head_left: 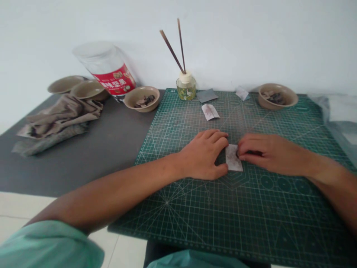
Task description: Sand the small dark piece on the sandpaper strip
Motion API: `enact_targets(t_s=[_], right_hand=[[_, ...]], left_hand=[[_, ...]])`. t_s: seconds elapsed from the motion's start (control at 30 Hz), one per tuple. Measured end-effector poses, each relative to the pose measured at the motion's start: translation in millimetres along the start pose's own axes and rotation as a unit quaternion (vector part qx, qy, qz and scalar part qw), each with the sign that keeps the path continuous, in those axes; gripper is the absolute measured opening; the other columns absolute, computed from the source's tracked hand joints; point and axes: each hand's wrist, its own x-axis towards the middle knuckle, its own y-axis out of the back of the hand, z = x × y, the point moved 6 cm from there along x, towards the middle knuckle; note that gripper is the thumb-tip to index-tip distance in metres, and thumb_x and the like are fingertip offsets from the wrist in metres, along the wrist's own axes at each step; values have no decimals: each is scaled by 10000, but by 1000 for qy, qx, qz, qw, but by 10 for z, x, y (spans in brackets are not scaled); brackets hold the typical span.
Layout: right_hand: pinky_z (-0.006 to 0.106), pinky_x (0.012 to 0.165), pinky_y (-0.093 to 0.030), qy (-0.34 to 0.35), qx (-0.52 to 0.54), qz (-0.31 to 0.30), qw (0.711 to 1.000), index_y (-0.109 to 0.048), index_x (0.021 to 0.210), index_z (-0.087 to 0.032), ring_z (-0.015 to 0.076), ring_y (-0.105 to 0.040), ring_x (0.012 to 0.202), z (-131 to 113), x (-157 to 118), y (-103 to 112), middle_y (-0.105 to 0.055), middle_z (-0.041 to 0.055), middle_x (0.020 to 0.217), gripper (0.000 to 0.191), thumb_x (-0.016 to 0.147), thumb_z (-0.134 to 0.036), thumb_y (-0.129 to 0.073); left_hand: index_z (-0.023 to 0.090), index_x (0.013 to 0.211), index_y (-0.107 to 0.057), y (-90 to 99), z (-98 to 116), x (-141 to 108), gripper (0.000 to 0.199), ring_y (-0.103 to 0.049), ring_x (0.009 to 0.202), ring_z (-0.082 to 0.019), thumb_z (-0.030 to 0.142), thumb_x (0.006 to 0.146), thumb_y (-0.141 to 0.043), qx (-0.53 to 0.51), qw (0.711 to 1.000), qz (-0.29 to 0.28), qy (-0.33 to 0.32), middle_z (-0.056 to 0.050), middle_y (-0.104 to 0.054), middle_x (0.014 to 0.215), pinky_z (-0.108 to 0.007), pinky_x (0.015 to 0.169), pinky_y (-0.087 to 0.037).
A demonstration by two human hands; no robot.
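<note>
A small white paper slip (233, 158) lies on the green cutting mat (251, 212), between my two hands. My right hand (264, 154) has its fingers curled over the slip's right edge and pinches it. My left hand (202, 154) rests on the mat, its fingertips against the slip's left edge. Neither hand clearly lifts the slip. Farther up the mat lie a printed paper piece (210, 111), a grey square sheet (207, 95) and a pale scrap (242, 93), all beyond my hands.
Tan bowls holding dark pieces stand at the mat's far edge (276, 96) and beside it (141, 98). Near them are a reed diffuser (186, 85), a tilted plastic jar with a red label (107, 69), two more bowls (89, 89) and a crumpled cloth (60, 121).
</note>
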Motion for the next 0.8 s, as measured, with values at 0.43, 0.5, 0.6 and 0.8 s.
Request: enact_targets(t_s=[0.43, 0.5, 0.6, 0.8], right_hand=[[367, 760, -580, 1, 48, -41, 998, -768, 967, -288, 229, -758, 839, -2, 41, -5, -800, 22, 979, 173, 1071, -342, -640], [352, 753, -579, 4, 59, -41, 997, -762, 968, -285, 218, -760, 834, -45, 28, -55, -796, 17, 976, 178, 1079, -337, -632], [372, 803, -583, 9, -2, 29, 1000, -773, 1013, -278, 243, -773, 922, -24, 55, -86, -799, 42, 1055, 186, 1088, -331, -611], [375, 780, -569, 0, -66, 56, 996, -766, 1044, -269, 247, -761, 917, 66, 23, 0, -786, 63, 1087, 199, 1097, -331, -584]], left_hand=[[166, 1343, -641, -10, -5, 3, 512, -490, 1570, -398, 450, 918, -674, -4, 1000, 0, 4, -194, -596, 1629, -620, 1296, -435], [155, 1330, -644, -11, 2, 3, 512, -491, 1568, -400, 454, 915, -679, -4, 1000, 1, -2, -199, -602, 1621, -613, 1299, -435], [165, 1322, -644, -7, 3, -1, 490, -490, 1571, -395, 443, 920, -675, -5, 1000, 1, 0, -193, -605, 1619, -612, 1303, -432], [169, 1356, -636, 9, 3, -10, 507, -492, 1574, -391, 446, 933, -665, 1, 1000, -4, 4, -185, -596, 1631, -614, 1306, -428]])
